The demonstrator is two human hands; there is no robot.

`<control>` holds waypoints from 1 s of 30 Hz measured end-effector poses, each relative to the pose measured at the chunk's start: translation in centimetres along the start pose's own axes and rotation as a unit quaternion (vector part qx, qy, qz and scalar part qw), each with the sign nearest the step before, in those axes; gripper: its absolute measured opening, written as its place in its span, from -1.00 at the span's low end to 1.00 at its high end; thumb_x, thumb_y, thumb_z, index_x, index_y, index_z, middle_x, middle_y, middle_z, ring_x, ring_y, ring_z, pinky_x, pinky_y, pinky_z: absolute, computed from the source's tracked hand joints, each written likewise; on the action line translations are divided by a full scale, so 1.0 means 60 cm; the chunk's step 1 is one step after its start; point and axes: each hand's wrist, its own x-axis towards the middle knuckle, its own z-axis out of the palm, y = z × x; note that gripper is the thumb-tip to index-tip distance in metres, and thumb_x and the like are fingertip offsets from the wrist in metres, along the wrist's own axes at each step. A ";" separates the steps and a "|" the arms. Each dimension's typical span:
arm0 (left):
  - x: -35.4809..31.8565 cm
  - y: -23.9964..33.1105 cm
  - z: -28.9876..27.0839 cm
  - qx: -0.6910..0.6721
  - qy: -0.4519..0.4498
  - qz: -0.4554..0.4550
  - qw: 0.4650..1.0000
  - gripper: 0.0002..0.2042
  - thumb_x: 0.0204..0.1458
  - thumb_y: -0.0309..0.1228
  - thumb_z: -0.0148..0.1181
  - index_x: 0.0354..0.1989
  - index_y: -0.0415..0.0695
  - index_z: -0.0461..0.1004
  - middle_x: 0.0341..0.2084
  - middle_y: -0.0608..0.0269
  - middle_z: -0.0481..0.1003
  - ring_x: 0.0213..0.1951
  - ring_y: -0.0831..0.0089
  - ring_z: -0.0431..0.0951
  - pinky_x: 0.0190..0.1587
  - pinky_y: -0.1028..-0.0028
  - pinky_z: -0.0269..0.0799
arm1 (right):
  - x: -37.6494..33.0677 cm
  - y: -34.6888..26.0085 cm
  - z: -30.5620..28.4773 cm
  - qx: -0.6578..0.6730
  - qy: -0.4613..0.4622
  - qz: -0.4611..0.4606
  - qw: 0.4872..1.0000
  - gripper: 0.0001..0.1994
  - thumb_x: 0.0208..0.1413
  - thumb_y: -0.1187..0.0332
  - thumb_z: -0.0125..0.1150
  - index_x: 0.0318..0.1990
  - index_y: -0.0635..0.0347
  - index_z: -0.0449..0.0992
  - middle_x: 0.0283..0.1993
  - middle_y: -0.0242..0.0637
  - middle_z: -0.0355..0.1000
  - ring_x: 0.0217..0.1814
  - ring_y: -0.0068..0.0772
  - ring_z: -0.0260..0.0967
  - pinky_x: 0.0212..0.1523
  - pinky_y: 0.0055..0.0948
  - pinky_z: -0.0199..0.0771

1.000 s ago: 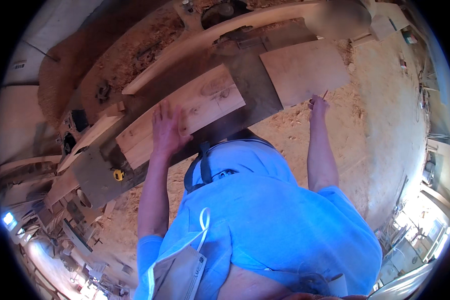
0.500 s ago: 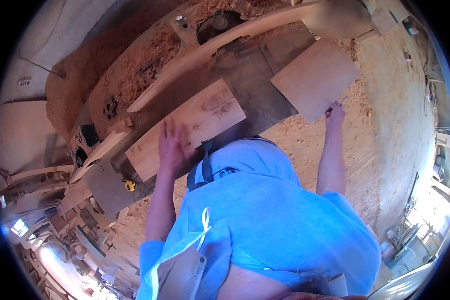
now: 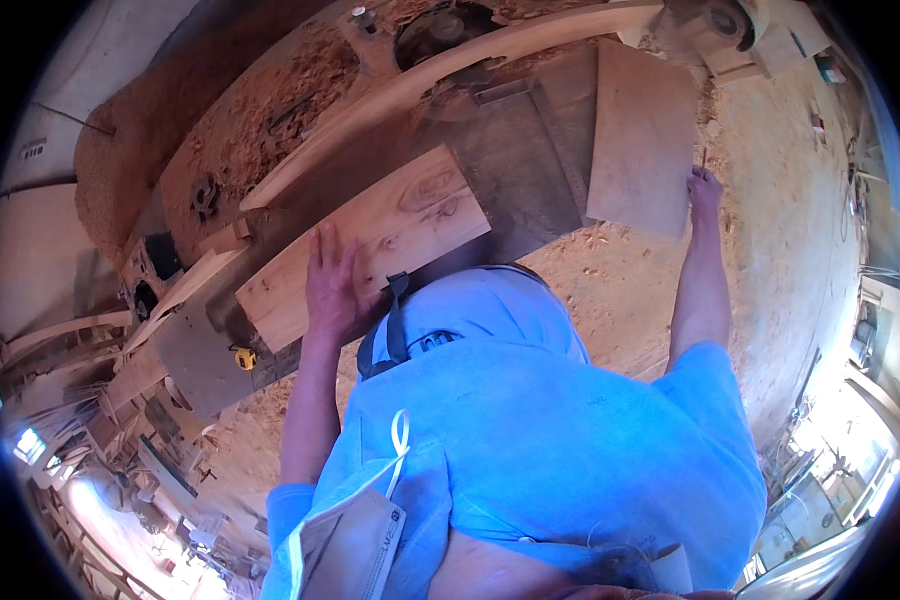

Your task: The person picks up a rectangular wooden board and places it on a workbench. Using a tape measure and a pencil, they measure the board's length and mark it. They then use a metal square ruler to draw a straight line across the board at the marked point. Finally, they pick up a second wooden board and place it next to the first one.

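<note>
My left hand (image 3: 332, 285) lies spread and flat on a light wooden plank (image 3: 395, 225) with dark knots. The plank rests on a dark, dusty machine table (image 3: 520, 195) in front of me. On the right, my right hand (image 3: 706, 190) is closed at the right edge of a wider, plain board (image 3: 640, 140). This board lies over the table's right end, its near part sticking out past the edge. A thin stick, perhaps a pencil, pokes up from the right fingers; its kind is too small to make out.
A long curved wooden rail (image 3: 440, 70) runs along the table's far side, with heaped sawdust behind it. A yellow tape measure (image 3: 245, 357) sits on the table's left end. Wood offcuts lie farther left. At the far right stands a round machine part (image 3: 725, 22).
The plain board has swung round to point more directly away from me and shifted right. My right hand has moved right and farther away with it. My left hand stays on the knotted plank.
</note>
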 end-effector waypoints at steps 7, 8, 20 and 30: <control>-0.005 0.000 0.005 -0.010 0.000 -0.019 1.000 -0.15 -0.41 -0.26 0.58 0.22 -0.06 0.37 0.43 -0.19 0.04 0.46 -0.22 -0.06 0.43 0.04 0.08 | -0.133 -0.130 0.089 -0.272 0.126 -0.183 0.936 -0.65 -0.06 0.54 0.20 -0.05 0.18 0.62 -0.23 -0.18 0.57 -0.17 -0.18 0.51 -0.09 -0.27 0.50; -0.005 -0.002 0.006 -0.019 0.009 -0.017 1.000 -0.15 -0.41 -0.26 0.58 0.22 -0.05 0.37 0.43 -0.18 0.04 0.46 -0.21 -0.06 0.43 0.05 0.08 | -0.176 -0.150 0.110 -0.246 0.132 -0.255 0.926 -0.65 -0.06 0.53 0.21 -0.05 0.17 0.62 -0.19 -0.14 0.57 -0.12 -0.16 0.51 -0.05 -0.25 0.50; -0.016 -0.003 0.019 0.012 0.011 -0.020 1.000 -0.15 -0.36 -0.28 0.58 0.24 -0.04 0.34 0.42 -0.13 0.08 0.45 -0.17 0.01 0.42 0.10 0.11 | -0.407 -0.270 0.253 -0.351 -0.116 -0.358 0.858 -0.47 -0.08 0.55 0.14 0.16 0.18 0.40 0.05 -0.03 0.37 0.14 0.10 0.28 0.12 -0.06 0.36; -0.052 0.014 0.076 -0.036 0.111 -0.054 0.992 -0.31 -0.27 -0.44 0.47 0.17 -0.15 0.42 0.30 0.02 0.33 0.39 0.06 0.21 0.37 0.19 0.20 | -0.419 -0.325 0.280 -0.413 -0.154 -0.210 0.873 -0.44 0.00 0.43 0.24 0.23 0.10 0.33 0.03 0.08 0.41 0.13 0.10 0.39 0.09 0.00 0.43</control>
